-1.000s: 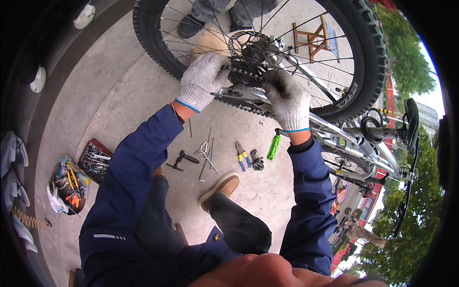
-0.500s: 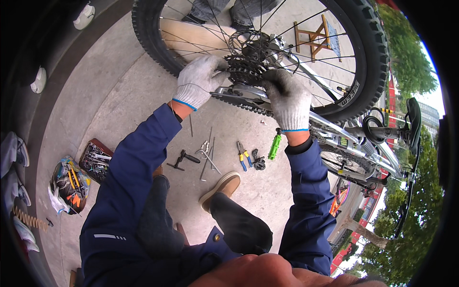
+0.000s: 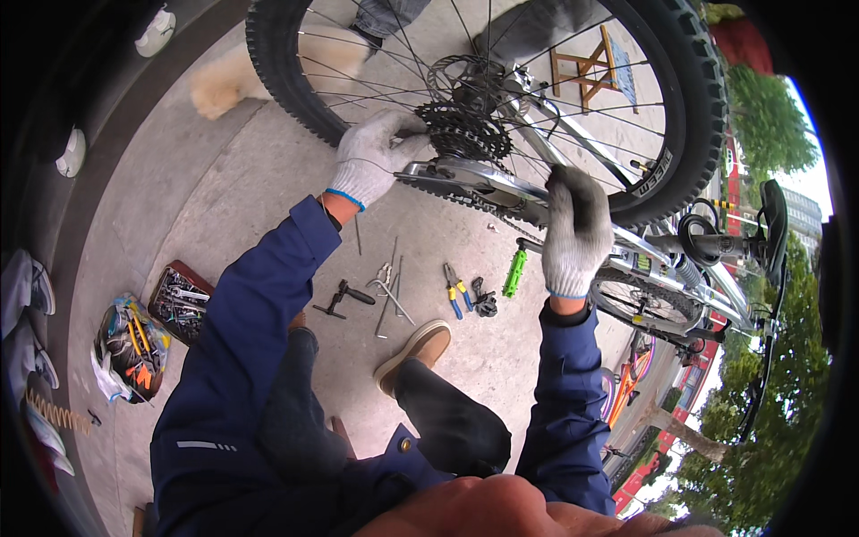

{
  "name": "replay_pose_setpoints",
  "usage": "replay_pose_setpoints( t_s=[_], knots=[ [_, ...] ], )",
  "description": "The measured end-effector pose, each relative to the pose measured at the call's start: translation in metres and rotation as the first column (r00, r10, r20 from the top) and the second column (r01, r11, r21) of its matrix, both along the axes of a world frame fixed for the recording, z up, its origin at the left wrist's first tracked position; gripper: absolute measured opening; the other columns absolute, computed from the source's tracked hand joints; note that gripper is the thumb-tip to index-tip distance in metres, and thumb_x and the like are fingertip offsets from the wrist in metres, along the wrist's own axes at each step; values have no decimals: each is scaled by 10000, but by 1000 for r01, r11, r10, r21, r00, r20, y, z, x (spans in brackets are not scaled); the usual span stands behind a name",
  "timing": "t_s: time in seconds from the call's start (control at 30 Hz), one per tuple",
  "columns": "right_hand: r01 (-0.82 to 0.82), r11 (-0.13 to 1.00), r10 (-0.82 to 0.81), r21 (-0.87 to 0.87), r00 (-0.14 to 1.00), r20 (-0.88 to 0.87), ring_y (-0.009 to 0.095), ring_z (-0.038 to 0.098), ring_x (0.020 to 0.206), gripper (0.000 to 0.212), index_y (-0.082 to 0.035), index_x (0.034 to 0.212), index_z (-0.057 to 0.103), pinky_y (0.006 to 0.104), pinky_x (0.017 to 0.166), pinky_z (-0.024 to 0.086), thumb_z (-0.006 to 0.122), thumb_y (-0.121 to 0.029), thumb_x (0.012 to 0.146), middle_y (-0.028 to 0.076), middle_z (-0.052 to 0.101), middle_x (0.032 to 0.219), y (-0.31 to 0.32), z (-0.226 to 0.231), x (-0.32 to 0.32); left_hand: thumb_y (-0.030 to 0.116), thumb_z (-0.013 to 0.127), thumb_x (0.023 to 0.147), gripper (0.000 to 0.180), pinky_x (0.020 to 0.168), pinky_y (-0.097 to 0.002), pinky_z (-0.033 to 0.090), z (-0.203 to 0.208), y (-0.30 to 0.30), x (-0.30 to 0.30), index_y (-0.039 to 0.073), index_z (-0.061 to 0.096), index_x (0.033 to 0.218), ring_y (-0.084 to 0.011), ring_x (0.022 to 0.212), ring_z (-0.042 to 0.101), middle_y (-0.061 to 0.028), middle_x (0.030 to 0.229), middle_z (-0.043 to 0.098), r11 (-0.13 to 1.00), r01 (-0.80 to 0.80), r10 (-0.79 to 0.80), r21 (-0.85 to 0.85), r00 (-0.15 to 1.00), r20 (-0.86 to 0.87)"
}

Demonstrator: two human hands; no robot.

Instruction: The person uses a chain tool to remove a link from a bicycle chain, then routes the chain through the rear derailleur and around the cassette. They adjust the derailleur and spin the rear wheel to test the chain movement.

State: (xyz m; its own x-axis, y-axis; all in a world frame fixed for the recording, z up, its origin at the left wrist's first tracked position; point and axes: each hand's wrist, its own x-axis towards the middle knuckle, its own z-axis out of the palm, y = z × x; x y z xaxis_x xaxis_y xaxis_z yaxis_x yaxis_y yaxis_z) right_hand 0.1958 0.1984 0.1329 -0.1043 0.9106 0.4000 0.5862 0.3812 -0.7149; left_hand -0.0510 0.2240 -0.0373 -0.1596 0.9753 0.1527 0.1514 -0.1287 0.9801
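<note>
A bicycle rear wheel (image 3: 701,98) stands in front of me, with a black cassette (image 3: 463,132) at its hub. My left hand (image 3: 369,159), in a whitish knit glove, is at the cassette's left edge. Its thumb and fingers are bent toward each other; what they grip is hidden. A thin cable crosses that glove. My right hand (image 3: 577,234), in a glove with blackened fingers, is beside the silver frame tube (image 3: 523,190), right of the cassette. Its fingers are curled together, and anything inside them is hidden. Below the tube hangs a bright green pedal (image 3: 514,274).
On the concrete lie pliers (image 3: 457,291), a black T-handled tool (image 3: 344,298) and hex keys (image 3: 391,300). A toolbox (image 3: 182,302) and a bag of tools (image 3: 131,349) stand left. Beyond the wheel are a pale furry animal (image 3: 228,80), a person's legs (image 3: 386,16) and a folding stool (image 3: 586,70).
My right hand has left the cassette and moved right and nearer me along the frame tube. My left hand has barely moved. The furry animal has shifted left; the legs behind the wheel have moved.
</note>
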Motion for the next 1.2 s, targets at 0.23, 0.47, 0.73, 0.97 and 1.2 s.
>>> replay_pose_setpoints(
  t_s=[0.23, 0.47, 0.73, 0.97, 1.2],
  knots=[
    [186, 971, -206, -152, 970, -126, 178, 715, 1087, 174, 33, 1222, 691, 321, 987, 571, 652, 36, 1052, 120, 764, 1191, -64, -43, 62, 199, 803, 966, 284, 829, -308, 589, -9, 3, 5, -15, 754, 1145, -163, 905, 744, -110, 1040, 798, 989, 65, -70, -133, 997, -34],
    [536, 819, -531, -202, 843, 83, 199, 710, 1064, 334, 10, 1300, 673, 345, 958, 577, 770, -91, 996, 139, 750, 1203, -105, -115, 127, 151, 807, 964, 272, 841, -293, 584, -24, 6, 17, -38, 748, 1151, -143, 906, 719, -81, 1024, 786, 991, 22, 1, -131, 985, 173],
    [612, 717, -500, -332, 785, 366, 294, 721, 1160, 673, -8, 1432, 622, 404, 984, 578, 878, -306, 886, 185, 730, 1331, -118, -157, 134, 168, 816, 946, 312, 820, -288, 568, -5, 1, 16, -60, 764, 1152, -130, 880, 697, -100, 999, 787, 979, 22, 3, -200, 993, 122],
    [619, 715, -423, -325, 753, 504, 352, 731, 1107, 680, -36, 1399, 644, 442, 962, 591, 873, -372, 854, 206, 721, 1256, -115, -166, 139, 184, 766, 965, 289, 850, -314, 577, -8, 0, 18, -43, 771, 1145, -170, 896, 727, -117, 997, 800, 984, 21, -8, -177, 997, 73],
    [662, 692, -387, -287, 676, 627, 410, 714, 1135, 684, -45, 1389, 644, 486, 968, 586, 846, -412, 847, 234, 705, 1284, -118, -194, 173, 143, 667, 1020, 254, 918, -321, 560, -25, -7, 1, -5, 772, 1199, -178, 983, 723, -121, 1095, 792, 995, 8, -3, -100, 999, 44]
  ],
)
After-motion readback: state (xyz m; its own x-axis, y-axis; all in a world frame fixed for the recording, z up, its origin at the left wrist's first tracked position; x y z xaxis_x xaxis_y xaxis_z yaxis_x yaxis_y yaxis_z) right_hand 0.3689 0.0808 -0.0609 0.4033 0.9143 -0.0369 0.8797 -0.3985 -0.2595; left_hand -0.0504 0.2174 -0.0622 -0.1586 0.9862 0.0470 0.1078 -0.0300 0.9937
